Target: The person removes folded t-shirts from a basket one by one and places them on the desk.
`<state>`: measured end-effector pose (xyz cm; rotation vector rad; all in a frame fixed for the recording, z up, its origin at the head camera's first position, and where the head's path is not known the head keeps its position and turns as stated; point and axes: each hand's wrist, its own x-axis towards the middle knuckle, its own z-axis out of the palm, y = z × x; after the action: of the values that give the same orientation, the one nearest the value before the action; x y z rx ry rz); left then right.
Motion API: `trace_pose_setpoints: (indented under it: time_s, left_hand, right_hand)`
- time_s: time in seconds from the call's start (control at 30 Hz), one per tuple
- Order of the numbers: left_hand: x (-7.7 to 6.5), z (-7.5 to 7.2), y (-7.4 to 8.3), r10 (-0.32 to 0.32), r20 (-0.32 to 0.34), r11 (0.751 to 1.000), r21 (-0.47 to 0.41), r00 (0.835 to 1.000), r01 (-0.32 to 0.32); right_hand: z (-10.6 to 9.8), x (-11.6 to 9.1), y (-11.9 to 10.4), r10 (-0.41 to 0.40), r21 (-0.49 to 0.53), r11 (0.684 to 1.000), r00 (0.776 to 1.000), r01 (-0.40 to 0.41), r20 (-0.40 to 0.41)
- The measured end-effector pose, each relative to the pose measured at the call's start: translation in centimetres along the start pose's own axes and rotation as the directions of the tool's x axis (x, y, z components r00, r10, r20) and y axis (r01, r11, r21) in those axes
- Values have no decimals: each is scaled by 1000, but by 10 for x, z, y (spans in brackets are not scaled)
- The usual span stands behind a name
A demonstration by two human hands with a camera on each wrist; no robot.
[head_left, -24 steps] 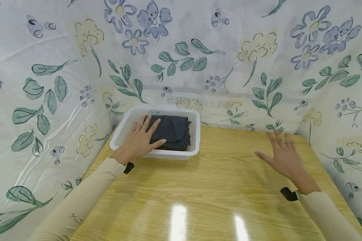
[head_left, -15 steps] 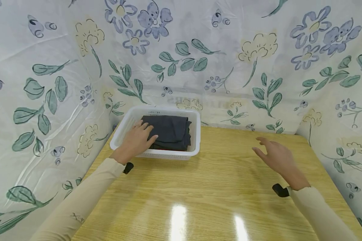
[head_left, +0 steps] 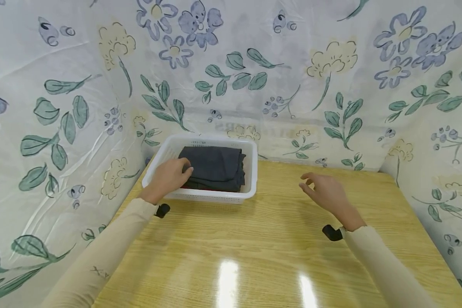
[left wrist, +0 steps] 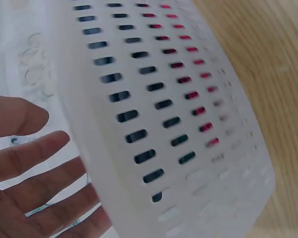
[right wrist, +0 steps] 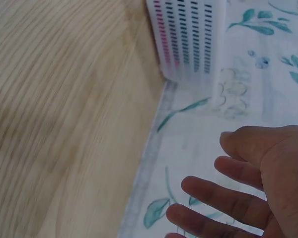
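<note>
On the wood-grain desk [head_left: 277, 239], my white slotted plastic basket [head_left: 250, 171] sits at the far left corner, long axis running across. The folded dark grey cloth [head_left: 215, 164] lies inside. My left hand [head_left: 169, 177] is nearer, fingers curled at the cloth's left edge. My right hand [head_left: 325, 192] hovers right of it, loosely curled, holding nothing.

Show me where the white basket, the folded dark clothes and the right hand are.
white basket [head_left: 211, 196], head view, on its front wall.
folded dark clothes [head_left: 215, 164], head view, on the top layer.
right hand [head_left: 323, 191], head view, on the back of the hand.
</note>
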<state>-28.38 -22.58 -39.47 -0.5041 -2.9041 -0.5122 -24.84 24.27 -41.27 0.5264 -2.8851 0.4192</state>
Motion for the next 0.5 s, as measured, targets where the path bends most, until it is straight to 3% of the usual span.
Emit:
trace_pose_setpoints:
  time_s: [0.17,0.5]
  left_hand:
    - [5,-5,-5,-47,2,996,-70,999,47]
    - [11,-7,-19,-107,34,989,-96,994,110]
  right_hand:
    - [6,15,-19,-2,110,994,1000,0,20]
    - [11,48,-60,-18,345,938,998,-4,62]
